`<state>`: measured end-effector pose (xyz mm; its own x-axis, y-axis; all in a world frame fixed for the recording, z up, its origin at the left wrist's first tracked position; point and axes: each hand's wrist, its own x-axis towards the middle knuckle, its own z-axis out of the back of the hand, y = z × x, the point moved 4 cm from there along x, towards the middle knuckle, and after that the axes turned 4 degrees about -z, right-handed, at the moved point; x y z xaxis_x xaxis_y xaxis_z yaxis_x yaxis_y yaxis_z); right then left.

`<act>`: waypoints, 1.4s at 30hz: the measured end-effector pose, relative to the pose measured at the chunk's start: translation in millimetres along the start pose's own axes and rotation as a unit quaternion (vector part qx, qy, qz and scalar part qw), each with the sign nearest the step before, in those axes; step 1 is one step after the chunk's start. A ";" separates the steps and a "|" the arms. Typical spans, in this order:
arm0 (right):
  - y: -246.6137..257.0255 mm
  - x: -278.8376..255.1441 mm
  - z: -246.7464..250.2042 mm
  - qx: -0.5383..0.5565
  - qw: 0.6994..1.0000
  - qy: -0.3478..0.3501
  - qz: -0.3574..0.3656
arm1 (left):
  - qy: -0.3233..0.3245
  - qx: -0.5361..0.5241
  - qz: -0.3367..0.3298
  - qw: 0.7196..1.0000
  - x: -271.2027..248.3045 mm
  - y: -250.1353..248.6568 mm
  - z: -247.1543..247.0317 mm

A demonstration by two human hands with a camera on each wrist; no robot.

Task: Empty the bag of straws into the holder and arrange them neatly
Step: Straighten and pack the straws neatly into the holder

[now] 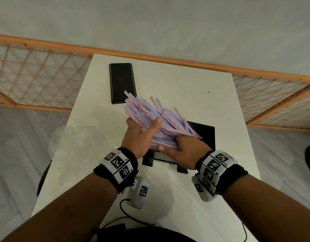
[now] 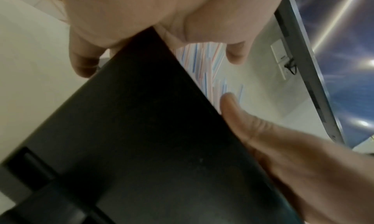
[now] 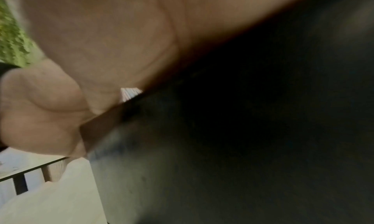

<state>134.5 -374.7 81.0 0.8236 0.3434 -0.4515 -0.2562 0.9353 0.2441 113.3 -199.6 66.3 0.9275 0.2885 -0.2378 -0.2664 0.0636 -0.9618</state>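
A thick bundle of pink-and-blue striped straws (image 1: pixel 150 114) fans up and away to the left over the white table (image 1: pixel 185 91). My left hand (image 1: pixel 140 135) grips its middle, thumb on top. My right hand (image 1: pixel 183 151) grips the near end, low over the open black holder (image 1: pixel 205 135). In the left wrist view the holder's dark wall (image 2: pixel 141 131) fills the frame, with straws (image 2: pixel 202 62) between my left palm (image 2: pixel 141 16) and my right hand (image 2: pixel 283 155). The right wrist view is blurred: my right palm (image 3: pixel 101 35), a sliver of straws (image 3: pixel 130 94), and the holder (image 3: pixel 242 131).
A clear plastic bag (image 1: pixel 72 142) lies crumpled at the table's left edge. A flat black lid (image 1: pixel 122 82) lies at the far side, just past the straw tips. A wooden lattice screen (image 1: pixel 37 75) stands behind the table. A black cable (image 1: pixel 133 217) runs along the near edge.
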 end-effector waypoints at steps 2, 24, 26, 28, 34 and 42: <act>1.4 -9.1 12.4 -0.020 0.998 -0.064 0.019 | -0.012 -0.010 -0.004 1.000 -0.7 2.5 2.6; 20.6 16.9 -19.6 -0.109 0.989 0.099 0.022 | 0.054 0.057 -0.098 0.992 -5.3 19.2 3.3; 25.2 18.2 -19.7 -0.061 0.993 0.102 0.022 | 0.059 0.052 -0.111 0.991 -4.0 22.6 2.3; 27.2 18.3 -14.3 -0.010 0.995 0.097 0.032 | 0.062 0.057 -0.118 0.989 -3.6 23.3 2.9; -1.1 -2.0 7.3 0.008 0.999 0.016 0.040 | 0.035 0.061 -0.090 0.993 -2.0 3.2 20.2; -2.5 0.3 -13.9 -0.007 0.995 0.082 0.047 | 0.137 0.050 -0.110 0.983 5.2 24.8 5.0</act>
<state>128.3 -375.8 68.3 0.7019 0.4385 -0.5613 -0.3365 0.8987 0.2813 110.2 -191.8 41.9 0.9978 -0.0099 -0.0662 -0.0630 0.1939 -0.9790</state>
